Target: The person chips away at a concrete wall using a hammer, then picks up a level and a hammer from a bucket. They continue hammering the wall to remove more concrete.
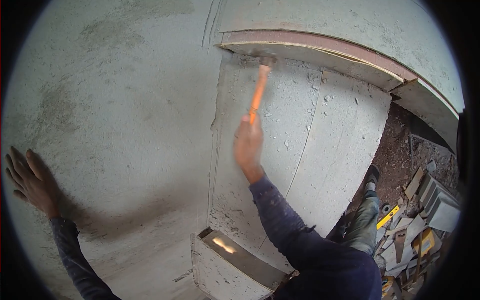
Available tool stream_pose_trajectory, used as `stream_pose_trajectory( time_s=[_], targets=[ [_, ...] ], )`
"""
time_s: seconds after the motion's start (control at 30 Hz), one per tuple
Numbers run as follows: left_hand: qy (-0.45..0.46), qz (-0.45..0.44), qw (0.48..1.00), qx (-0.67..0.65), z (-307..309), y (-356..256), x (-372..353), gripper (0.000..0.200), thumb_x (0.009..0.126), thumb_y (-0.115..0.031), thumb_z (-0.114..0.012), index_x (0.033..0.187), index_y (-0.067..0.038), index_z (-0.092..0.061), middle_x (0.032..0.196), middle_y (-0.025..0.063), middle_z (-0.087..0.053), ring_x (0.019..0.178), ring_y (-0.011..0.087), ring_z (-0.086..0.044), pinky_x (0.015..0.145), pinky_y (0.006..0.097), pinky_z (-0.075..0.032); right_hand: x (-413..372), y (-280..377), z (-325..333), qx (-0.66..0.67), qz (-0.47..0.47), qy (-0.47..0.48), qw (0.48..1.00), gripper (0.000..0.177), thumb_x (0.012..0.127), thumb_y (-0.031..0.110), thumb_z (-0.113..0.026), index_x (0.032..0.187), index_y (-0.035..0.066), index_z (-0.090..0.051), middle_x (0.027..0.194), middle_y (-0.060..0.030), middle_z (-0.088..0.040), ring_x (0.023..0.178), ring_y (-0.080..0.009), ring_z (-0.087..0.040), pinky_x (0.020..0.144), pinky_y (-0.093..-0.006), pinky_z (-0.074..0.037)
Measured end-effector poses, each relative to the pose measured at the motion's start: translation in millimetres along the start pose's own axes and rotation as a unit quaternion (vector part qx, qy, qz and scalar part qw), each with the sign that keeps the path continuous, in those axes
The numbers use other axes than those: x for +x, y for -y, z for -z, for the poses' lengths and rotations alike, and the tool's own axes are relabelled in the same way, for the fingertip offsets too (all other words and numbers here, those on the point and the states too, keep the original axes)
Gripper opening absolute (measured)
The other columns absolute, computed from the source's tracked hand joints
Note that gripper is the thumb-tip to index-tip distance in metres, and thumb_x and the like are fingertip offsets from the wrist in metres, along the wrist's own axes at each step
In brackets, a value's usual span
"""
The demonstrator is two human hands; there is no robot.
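My right hand (249, 146) is wrapped round the orange handle of a hammer (258, 95). The hammer's dark head is smeared by motion, close to the edge where a wooden ledge (320, 54) meets a grey panel surface (345, 125). Grey crumbs and chips lie scattered over that surface around the hammer. Far to the left, my left hand (34, 184) rests flat against the plastered wall (125, 110), fingers apart and holding nothing.
A box-like raised piece (230, 270) stands at the bottom near my body. On the rubble-strewn floor at the lower right lie a yellow spirit level (388, 217), a handsaw (399, 245), and stacked grey slabs (440, 195). My leg (364, 220) stands beside the panel's edge.
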State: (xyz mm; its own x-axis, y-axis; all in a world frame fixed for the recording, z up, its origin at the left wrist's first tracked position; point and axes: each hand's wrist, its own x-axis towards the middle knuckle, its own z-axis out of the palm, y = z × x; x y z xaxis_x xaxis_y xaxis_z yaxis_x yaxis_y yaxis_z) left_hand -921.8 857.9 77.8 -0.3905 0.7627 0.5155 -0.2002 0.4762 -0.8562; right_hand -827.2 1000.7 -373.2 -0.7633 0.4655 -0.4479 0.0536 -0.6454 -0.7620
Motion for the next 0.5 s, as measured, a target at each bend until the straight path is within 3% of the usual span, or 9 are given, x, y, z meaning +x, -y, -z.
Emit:
stream_pose_trajectory(
  time_s=[0.07, 0.13, 0.17, 0.23, 0.27, 0.3, 0.33, 0.4, 0.5],
  targets=[
    [-0.002, 0.002, 1.000, 0.001, -3, 0, -2, 0.067, 0.099, -0.067, -0.026, 0.153, -0.028, -0.034, 0.161, 0.0003, -0.030, 0.150, 0.0253, -0.021, 0.117, 0.0613, -0.012, -12, 19, 14, 0.110, 0.001, -0.012, 0.994, 0.033, 0.105, 0.041, -0.044, 0.104, 0.008, -0.042, 0.069, 0.0011, -0.042, 0.055, -0.0099, -0.042, 0.050, -0.0290, -0.039],
    [-0.008, 0.002, 1.000, 0.006, -3, -3, 0, 0.067, 0.099, -0.067, -0.026, 0.154, -0.028, -0.034, 0.161, 0.0000, -0.030, 0.150, 0.0251, -0.020, 0.117, 0.0610, -0.012, -14, 35, 16, 0.349, 0.180, -0.070, 0.917, 0.031, 0.104, 0.040, -0.048, 0.102, 0.010, -0.041, 0.067, 0.0033, -0.036, 0.052, -0.0064, -0.035, 0.047, -0.0241, -0.035],
    [-0.015, 0.001, 1.000, 0.002, -3, -5, 0, 0.067, 0.099, -0.067, -0.026, 0.154, -0.027, -0.034, 0.161, -0.0002, -0.030, 0.150, 0.0251, -0.020, 0.117, 0.0610, -0.012, -7, 28, 7, 0.355, 0.181, -0.072, 0.914, 0.031, 0.104, 0.040, -0.048, 0.102, 0.010, -0.041, 0.067, 0.0033, -0.036, 0.052, -0.0064, -0.035, 0.047, -0.0241, -0.035],
    [-0.023, 0.000, 1.000, 0.000, 1, -4, 1, 0.067, 0.100, -0.067, -0.027, 0.154, -0.027, -0.034, 0.161, -0.0003, -0.030, 0.150, 0.0250, -0.020, 0.117, 0.0609, -0.012, 16, -4, -30, 0.346, 0.187, -0.177, 0.902, 0.051, 0.104, 0.049, -0.041, 0.109, -0.002, -0.043, 0.071, -0.0075, -0.052, 0.063, -0.0146, -0.054, 0.055, -0.0323, -0.044],
    [-0.021, -0.005, 1.000, 0.004, 1, -3, 1, 0.067, 0.100, -0.066, -0.027, 0.154, -0.027, -0.033, 0.161, -0.0003, -0.030, 0.150, 0.0250, -0.020, 0.117, 0.0608, -0.012, 23, -40, -55, 0.122, 0.180, -0.175, 0.960, 0.050, 0.104, 0.048, -0.041, 0.109, -0.002, -0.044, 0.071, -0.0077, -0.051, 0.062, -0.0160, -0.053, 0.055, -0.0339, -0.044],
    [-0.018, -0.010, 1.000, 0.007, 2, -4, 2, 0.067, 0.100, -0.066, -0.027, 0.154, -0.027, -0.033, 0.161, -0.0003, -0.030, 0.150, 0.0249, -0.021, 0.117, 0.0608, -0.012, 29, -68, -71, -0.109, 0.161, -0.166, 0.967, 0.050, 0.104, 0.047, -0.041, 0.109, -0.003, -0.044, 0.071, -0.0079, -0.050, 0.061, -0.0174, -0.052, 0.056, -0.0355, -0.045],
    [-0.018, -0.014, 1.000, 0.003, 4, -7, 1, 0.067, 0.100, -0.066, -0.027, 0.154, -0.027, -0.033, 0.161, -0.0003, -0.030, 0.150, 0.0249, -0.021, 0.117, 0.0608, -0.012, 24, -66, -62, -0.110, 0.158, -0.169, 0.967, 0.050, 0.104, 0.047, -0.041, 0.109, -0.003, -0.044, 0.071, -0.0079, -0.050, 0.061, -0.0174, -0.052, 0.056, -0.0355, -0.045],
    [-0.035, -0.015, 0.999, -0.006, 5, -11, 3, 0.067, 0.100, -0.066, -0.027, 0.154, -0.027, -0.032, 0.161, 0.0000, -0.029, 0.150, 0.0246, -0.021, 0.117, 0.0613, -0.012, 20, -44, -38, -0.104, -0.028, 0.063, 0.992, 0.048, 0.105, 0.045, -0.041, 0.106, -0.003, -0.046, 0.072, -0.0085, -0.048, 0.060, -0.0197, -0.051, 0.058, -0.0373, -0.045],
    [-0.016, -0.013, 1.000, -0.003, 1, -5, 0, 0.068, 0.100, -0.066, -0.026, 0.155, -0.026, -0.031, 0.161, 0.0011, -0.028, 0.150, 0.0250, -0.020, 0.117, 0.0616, -0.011, -7, 9, 16, 0.000, 0.054, 0.006, 0.999, 0.046, 0.105, 0.046, -0.039, 0.104, 0.001, -0.046, 0.070, -0.0042, -0.047, 0.059, -0.0138, -0.048, 0.054, -0.0328, -0.042]
  ],
)
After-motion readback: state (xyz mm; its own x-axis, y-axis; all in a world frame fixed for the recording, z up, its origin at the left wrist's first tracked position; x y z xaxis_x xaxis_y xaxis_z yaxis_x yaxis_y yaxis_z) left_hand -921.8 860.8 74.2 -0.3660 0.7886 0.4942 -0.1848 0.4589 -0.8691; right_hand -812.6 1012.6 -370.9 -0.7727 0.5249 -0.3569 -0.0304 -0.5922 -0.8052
